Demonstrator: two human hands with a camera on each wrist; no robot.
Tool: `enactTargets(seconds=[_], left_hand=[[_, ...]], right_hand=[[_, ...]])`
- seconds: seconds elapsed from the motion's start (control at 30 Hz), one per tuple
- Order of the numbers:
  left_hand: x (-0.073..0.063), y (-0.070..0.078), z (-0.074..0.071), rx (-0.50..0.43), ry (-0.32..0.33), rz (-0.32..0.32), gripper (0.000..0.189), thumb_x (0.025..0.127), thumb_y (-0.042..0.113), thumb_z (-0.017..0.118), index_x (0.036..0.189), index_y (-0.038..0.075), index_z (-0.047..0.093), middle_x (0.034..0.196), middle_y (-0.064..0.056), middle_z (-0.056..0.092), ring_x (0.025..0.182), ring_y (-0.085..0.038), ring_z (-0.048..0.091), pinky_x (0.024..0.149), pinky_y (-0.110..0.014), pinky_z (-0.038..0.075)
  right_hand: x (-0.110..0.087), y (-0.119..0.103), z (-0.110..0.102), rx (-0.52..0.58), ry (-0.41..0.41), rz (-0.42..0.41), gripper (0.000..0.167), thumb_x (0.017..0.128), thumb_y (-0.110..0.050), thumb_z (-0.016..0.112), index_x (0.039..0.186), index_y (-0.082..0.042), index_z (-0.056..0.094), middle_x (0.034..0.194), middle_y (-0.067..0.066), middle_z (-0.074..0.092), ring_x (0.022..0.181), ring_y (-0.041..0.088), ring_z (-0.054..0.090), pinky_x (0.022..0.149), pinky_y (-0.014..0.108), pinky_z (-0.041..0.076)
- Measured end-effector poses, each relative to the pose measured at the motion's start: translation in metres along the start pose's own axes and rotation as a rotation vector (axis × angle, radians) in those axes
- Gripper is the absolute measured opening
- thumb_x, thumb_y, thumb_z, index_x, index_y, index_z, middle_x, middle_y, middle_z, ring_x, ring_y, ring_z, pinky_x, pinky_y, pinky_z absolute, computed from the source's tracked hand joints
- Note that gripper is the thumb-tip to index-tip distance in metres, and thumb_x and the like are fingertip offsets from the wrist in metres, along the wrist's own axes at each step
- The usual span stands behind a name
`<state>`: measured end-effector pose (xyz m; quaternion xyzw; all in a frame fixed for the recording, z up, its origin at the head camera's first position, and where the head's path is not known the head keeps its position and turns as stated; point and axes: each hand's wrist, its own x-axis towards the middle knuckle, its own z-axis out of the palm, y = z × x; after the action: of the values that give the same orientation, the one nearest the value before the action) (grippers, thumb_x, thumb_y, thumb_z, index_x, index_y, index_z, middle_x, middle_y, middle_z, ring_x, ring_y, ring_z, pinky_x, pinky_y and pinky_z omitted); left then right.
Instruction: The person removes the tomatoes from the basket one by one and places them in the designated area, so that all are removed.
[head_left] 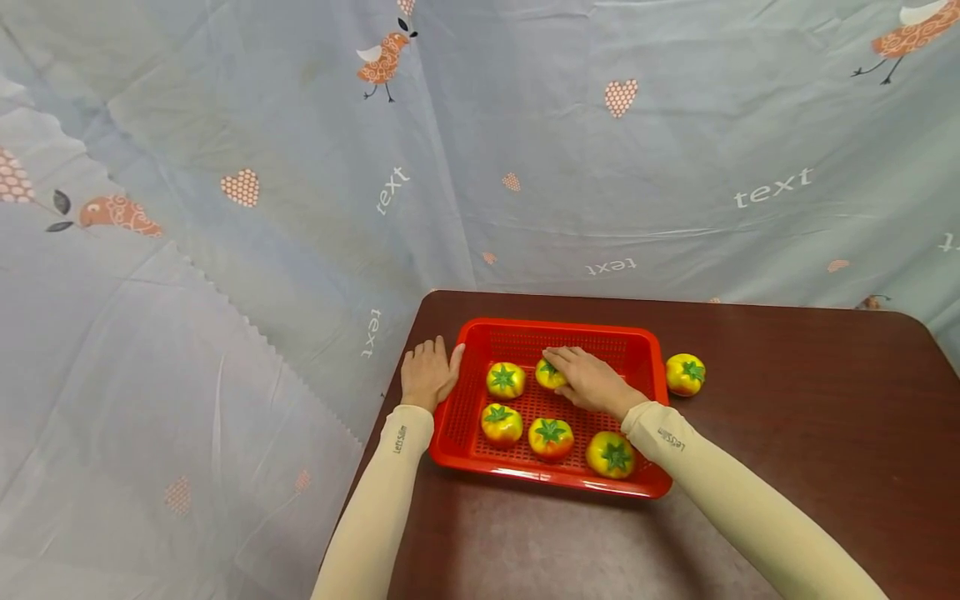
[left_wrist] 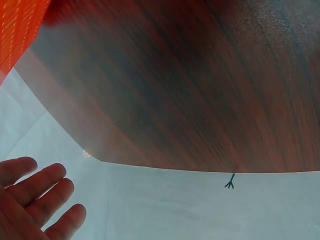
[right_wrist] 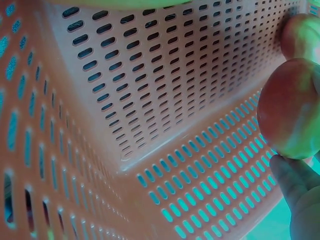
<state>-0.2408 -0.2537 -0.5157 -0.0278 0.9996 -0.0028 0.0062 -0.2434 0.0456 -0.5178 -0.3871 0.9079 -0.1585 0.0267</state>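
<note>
A red perforated plastic basket (head_left: 540, 477) stands on the table with several yellow-and-red tomatoes in it, each topped by a green star-shaped calyx. My right hand (head_left: 592, 382) reaches over the basket's back half and grips a tomato (head_left: 551, 373). In the right wrist view, a fingertip touches the lower side of that tomato (right_wrist: 290, 110). Beside it lies another tomato (head_left: 506, 380), with more in the front row, such as the front-right tomato (head_left: 611, 454). At the basket's left rim is my left hand (head_left: 427, 375), fingers extended, thumb along the rim, holding nothing.
One more tomato (head_left: 685, 374) lies on the dark brown table (head_left: 795, 417), just outside the basket's right wall. A printed grey-blue cloth (head_left: 540, 225) hangs behind the table and down its left side.
</note>
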Motion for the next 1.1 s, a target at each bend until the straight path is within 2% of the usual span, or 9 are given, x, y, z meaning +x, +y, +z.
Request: enactTargets(seconds=[0.2, 0.47, 0.77, 1.0, 1.1], left_hand=[[0.000, 0.000, 0.000, 0.008, 0.007, 0.009, 0.073, 0.103, 0.054, 0.022, 0.145, -0.003, 0.042, 0.141, -0.022, 0.052, 0.129, -0.038, 0.049, 0.108, -0.050, 0.039], [0.002, 0.005, -0.005, 0.107, 0.040, 0.064, 0.073, 0.103, 0.055, 0.024, 0.145, -0.002, 0.043, 0.138, -0.021, 0.054, 0.127, -0.037, 0.050, 0.109, -0.049, 0.039], [0.001, 0.012, -0.009, 0.023, 0.025, 0.050, 0.074, 0.103, 0.055, 0.022, 0.145, -0.003, 0.042, 0.140, -0.021, 0.053, 0.128, -0.037, 0.050, 0.107, -0.049, 0.040], [-0.002, 0.015, -0.003, -0.003, -0.023, 0.034, 0.077, 0.102, 0.058, 0.021, 0.147, -0.002, 0.039, 0.143, -0.020, 0.050, 0.131, -0.036, 0.048, 0.110, -0.049, 0.038], [-0.003, 0.015, -0.001, -0.011, -0.015, 0.036, 0.077, 0.102, 0.058, 0.021, 0.147, -0.002, 0.039, 0.142, -0.021, 0.050, 0.130, -0.037, 0.048, 0.110, -0.049, 0.038]], right_hand=[[0.001, 0.001, -0.001, 0.003, 0.004, -0.007, 0.062, 0.092, -0.017, 0.069, 0.145, 0.003, 0.043, 0.148, 0.020, 0.046, 0.135, 0.038, 0.045, 0.114, 0.050, 0.035], [0.002, 0.002, -0.003, 0.005, -0.009, 0.001, 0.063, 0.093, -0.018, 0.068, 0.146, 0.004, 0.041, 0.149, 0.020, 0.044, 0.137, 0.038, 0.043, 0.115, 0.051, 0.033], [0.002, 0.004, 0.000, 0.005, -0.013, 0.013, 0.063, 0.093, -0.019, 0.067, 0.146, 0.003, 0.041, 0.149, 0.020, 0.044, 0.137, 0.038, 0.043, 0.115, 0.051, 0.032], [0.002, 0.003, 0.000, -0.003, -0.011, -0.005, 0.062, 0.093, -0.020, 0.067, 0.145, 0.004, 0.042, 0.149, 0.021, 0.044, 0.136, 0.039, 0.043, 0.114, 0.051, 0.034], [0.002, 0.004, -0.002, 0.001, -0.002, 0.001, 0.062, 0.093, -0.018, 0.068, 0.145, 0.003, 0.042, 0.148, 0.020, 0.044, 0.136, 0.039, 0.044, 0.113, 0.050, 0.035]])
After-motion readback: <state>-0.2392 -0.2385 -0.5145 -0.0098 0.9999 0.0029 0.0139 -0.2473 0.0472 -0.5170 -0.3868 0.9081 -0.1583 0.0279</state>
